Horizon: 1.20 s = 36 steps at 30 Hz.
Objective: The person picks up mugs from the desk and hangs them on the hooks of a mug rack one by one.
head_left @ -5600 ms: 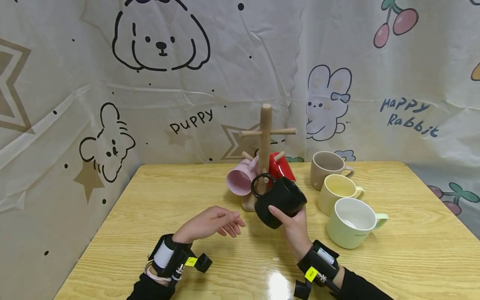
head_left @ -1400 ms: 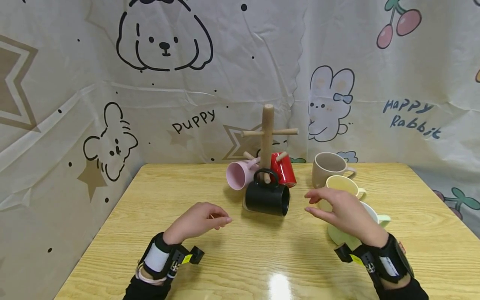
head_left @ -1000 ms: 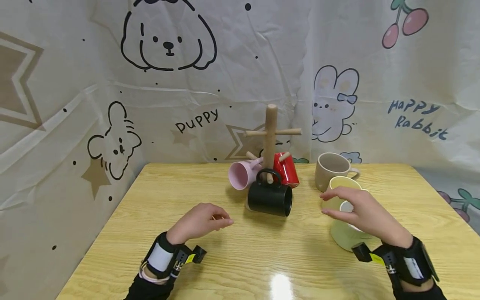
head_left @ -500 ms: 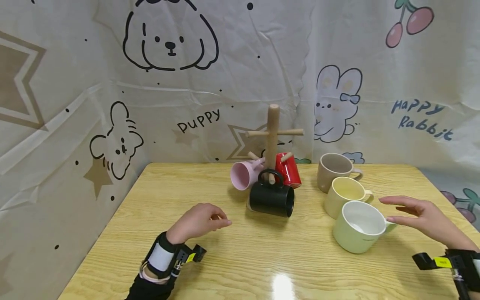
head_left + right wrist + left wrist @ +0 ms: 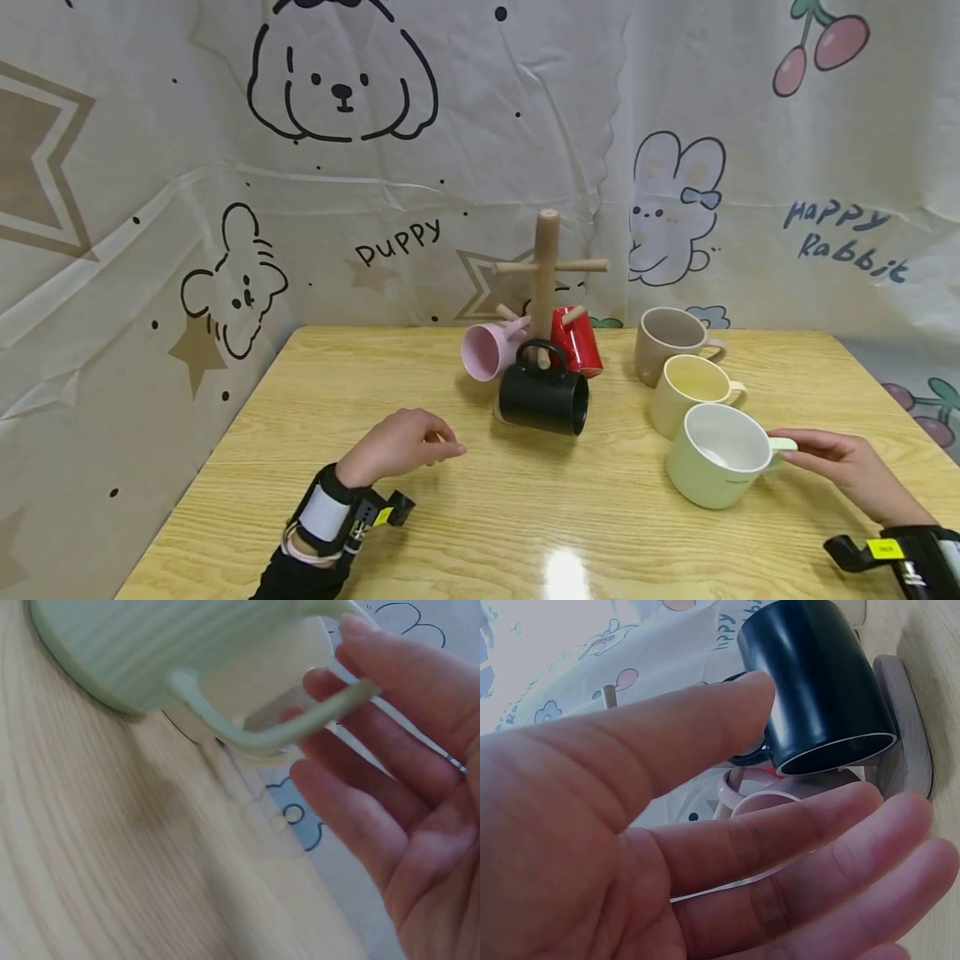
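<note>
At the right, my right hand (image 5: pixel 847 467) is at the handle of a light green mug (image 5: pixel 708 467). In the right wrist view the thumb and fingers pinch the mug's handle (image 5: pixel 277 735). The mug stands upright on the table. My left hand (image 5: pixel 401 450) hovers over the table with relaxed fingers, holding nothing. Beyond it a black mug (image 5: pixel 542 400) hangs by its handle from a low peg of the wooden mug tree (image 5: pixel 545 283). Also on the tree's lower pegs are a pink mug (image 5: pixel 486 350) and a red mug (image 5: pixel 577 342).
Behind the green mug a yellow mug (image 5: pixel 686 404) and a taupe mug (image 5: pixel 660 342) stand upright in a row, close together. Upper pegs (image 5: pixel 581 265) of the tree stick out sideways and carry nothing. A printed curtain (image 5: pixel 420 192) hangs behind the wooden table (image 5: pixel 360 367).
The black mug passed from my right hand onto the tree's peg. Empty, that hand moved right past the yellow and green mugs, then down onto the green mug's handle. The left hand drew back slightly.
</note>
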Motion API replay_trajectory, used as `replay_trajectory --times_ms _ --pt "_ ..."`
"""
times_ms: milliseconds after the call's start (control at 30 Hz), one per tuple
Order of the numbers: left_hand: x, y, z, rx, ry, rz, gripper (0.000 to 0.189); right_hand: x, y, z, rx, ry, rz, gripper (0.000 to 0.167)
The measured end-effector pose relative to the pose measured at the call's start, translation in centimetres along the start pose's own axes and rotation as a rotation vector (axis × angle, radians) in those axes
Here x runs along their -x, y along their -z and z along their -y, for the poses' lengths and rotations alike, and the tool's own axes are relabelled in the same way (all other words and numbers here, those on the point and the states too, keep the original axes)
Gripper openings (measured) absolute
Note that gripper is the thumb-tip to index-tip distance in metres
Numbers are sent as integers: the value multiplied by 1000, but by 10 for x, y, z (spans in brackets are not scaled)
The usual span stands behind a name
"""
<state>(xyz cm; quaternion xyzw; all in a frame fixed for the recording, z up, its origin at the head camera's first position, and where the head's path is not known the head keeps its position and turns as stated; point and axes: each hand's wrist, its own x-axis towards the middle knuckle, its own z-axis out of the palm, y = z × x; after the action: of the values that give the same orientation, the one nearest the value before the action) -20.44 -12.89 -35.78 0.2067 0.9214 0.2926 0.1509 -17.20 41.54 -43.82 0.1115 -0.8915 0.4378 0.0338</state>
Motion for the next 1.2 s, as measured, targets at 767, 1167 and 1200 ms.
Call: replay_trajectory --times_ms 767,1167,1200 --pt "-1 -4 -1 -22 -25 16 26 2 -15 -2 -86 14 -99 21" --pt "-4 -4 0 -30 -43 20 27 0 -22 40 -184 120 -172 26" --pt "-4 -4 0 -28 -42 22 27 -1 -23 44 -234 142 -170 28"
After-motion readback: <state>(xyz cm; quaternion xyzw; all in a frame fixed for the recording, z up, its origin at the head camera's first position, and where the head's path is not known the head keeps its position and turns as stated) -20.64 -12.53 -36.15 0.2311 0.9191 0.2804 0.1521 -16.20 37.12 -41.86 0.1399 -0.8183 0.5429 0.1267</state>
